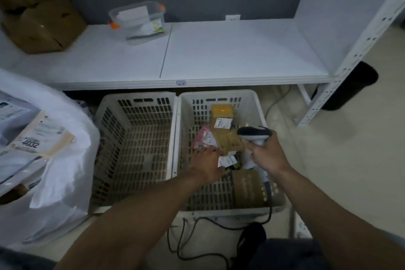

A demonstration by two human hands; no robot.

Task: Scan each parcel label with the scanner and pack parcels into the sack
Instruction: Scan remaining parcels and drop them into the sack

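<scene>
**Fig.: head view, parcel-scanning station.** The scanner [254, 135] is being gripped by the R hand [266, 155], fingers curled round the handle, with the dark head turned toward approx. 10 o'clock over the R basket [219, 92]. Its cable [270, 204] is being trailed toward 6 o'clock, over the basket rim and onto the floor.

The L hand [208, 160] is being reached into the same basket. Its fingertips are touching the near edge of the pink parcel [205, 138]. Whether anything is being grasped cannot be told (img. blurred).

Other parcels are being held in this basket:
- a yellow-brown parcel [221, 112] w/ white label, at 12 o'clock of the pink one
- a brown box [247, 186] at 5 o'clock, by the near wall
- a small white-labelled item [226, 161] just beside the L thumb

The L basket [135, 149] is being shown touching the R one, at its 9 o'clock. The white sack [65, 160] is being shown at 9 o'clock of both baskets, mouth open. Flat parcels are lying in it, the top one [41, 136] marked "4032".

On the white shelf [219, 55] at 12 o'clock, a clear container [138, 21] w/ orange clips and a cardboard box [41, 24] are being stored.
</scene>
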